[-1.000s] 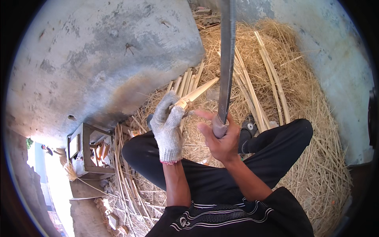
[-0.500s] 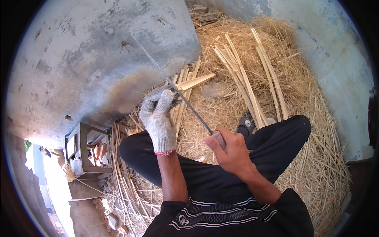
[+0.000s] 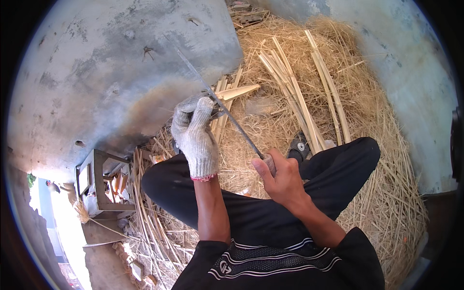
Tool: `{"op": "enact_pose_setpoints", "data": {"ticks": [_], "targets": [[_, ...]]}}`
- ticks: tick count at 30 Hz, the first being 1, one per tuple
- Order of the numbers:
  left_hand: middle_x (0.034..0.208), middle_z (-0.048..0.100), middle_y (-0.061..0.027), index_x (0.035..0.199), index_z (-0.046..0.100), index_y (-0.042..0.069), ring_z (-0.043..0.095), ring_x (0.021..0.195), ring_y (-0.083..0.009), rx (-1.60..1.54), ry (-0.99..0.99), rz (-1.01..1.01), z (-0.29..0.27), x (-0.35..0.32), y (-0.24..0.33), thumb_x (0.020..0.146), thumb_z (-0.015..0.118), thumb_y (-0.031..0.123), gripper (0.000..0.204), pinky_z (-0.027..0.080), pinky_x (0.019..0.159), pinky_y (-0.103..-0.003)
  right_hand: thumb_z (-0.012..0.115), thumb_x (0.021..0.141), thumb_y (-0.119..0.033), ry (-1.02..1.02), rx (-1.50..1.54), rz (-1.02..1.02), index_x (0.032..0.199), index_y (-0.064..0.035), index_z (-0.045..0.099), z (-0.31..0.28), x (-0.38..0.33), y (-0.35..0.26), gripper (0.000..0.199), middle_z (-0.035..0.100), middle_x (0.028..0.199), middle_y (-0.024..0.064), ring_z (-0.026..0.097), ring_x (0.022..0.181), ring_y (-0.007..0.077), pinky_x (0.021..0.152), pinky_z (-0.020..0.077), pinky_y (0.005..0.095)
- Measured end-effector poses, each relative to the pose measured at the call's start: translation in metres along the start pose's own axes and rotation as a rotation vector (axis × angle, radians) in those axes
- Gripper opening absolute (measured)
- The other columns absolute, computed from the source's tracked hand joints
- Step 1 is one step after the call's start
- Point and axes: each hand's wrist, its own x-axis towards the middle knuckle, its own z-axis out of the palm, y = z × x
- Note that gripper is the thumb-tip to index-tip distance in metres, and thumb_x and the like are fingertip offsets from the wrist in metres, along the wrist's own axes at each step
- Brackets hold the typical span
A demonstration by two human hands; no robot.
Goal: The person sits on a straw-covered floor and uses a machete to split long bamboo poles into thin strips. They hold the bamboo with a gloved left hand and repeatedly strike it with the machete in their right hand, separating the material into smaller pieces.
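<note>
My left hand (image 3: 195, 137), in a white knit glove with a red-edged cuff, is closed around a pale split bamboo piece (image 3: 240, 92), whose free end points right. My bare right hand (image 3: 285, 180) grips the handle of a long, narrow-bladed knife (image 3: 235, 123). From that handle the dark blade runs up and left, passing over the bamboo close to the gloved fingers. Whether the edge touches the bamboo I cannot tell. The gloved fingers hide the bamboo's other end.
Bamboo strips (image 3: 294, 89) lie in a bundle on straw-like shavings (image 3: 386, 193) ahead, with two more strips (image 3: 329, 87) to their right. A grey slab (image 3: 96, 87) rises at left above a wooden frame (image 3: 104, 186). My crossed legs (image 3: 338, 169) lie below my hands.
The view has shifted slightly. My gloved hand has moved a little forward, while both hands keep hold of the bamboo piece and the knife.
</note>
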Motion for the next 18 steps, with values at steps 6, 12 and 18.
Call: {"op": "enact_pose_setpoints", "data": {"ticks": [6, 12, 18], "targets": [[0.099, 0.067, -0.01, 0.093, 0.065, 0.001, 0.067, 0.084, -0.0187, 0.078, -0.06, 0.0, -0.007, 0.007, 0.004, 0.087, 0.065, -0.001, 0.006, 0.058, 0.072, -0.031, 0.055, 0.097, -0.042, -0.194, 0.449, 0.227, 0.073, -0.0028, 0.05, 0.004, 0.011, 0.02, 0.046, 0.05, 0.049, 0.0106, 0.051, 0.038, 0.0251, 0.039, 0.039, 0.0362], [0.096, 0.067, -0.0091, 0.089, 0.066, 0.0, 0.063, 0.081, -0.0141, 0.185, -0.092, 0.058, 0.002, 0.006, 0.008, 0.083, 0.069, -0.002, 0.007, 0.054, 0.074, -0.028, 0.043, 0.101, -0.045, -0.312, 0.614, 0.395, 0.077, -0.0032, 0.052, -0.021, 0.02, 0.007, 0.049, 0.046, 0.05, 0.0023, 0.042, 0.037, 0.0066, 0.036, 0.0353, 0.0235], [0.094, 0.067, -0.0088, 0.09, 0.066, 0.0, 0.063, 0.082, -0.0128, 0.098, -0.034, 0.086, 0.012, 0.006, -0.002, 0.082, 0.069, -0.005, 0.01, 0.054, 0.073, -0.028, 0.06, 0.094, -0.029, 0.112, 0.193, -0.124, 0.078, 0.0022, 0.055, -0.011, 0.014, -0.013, 0.035, 0.044, 0.047, 0.0112, 0.045, 0.038, 0.0235, 0.043, 0.0358, 0.0361]]}}
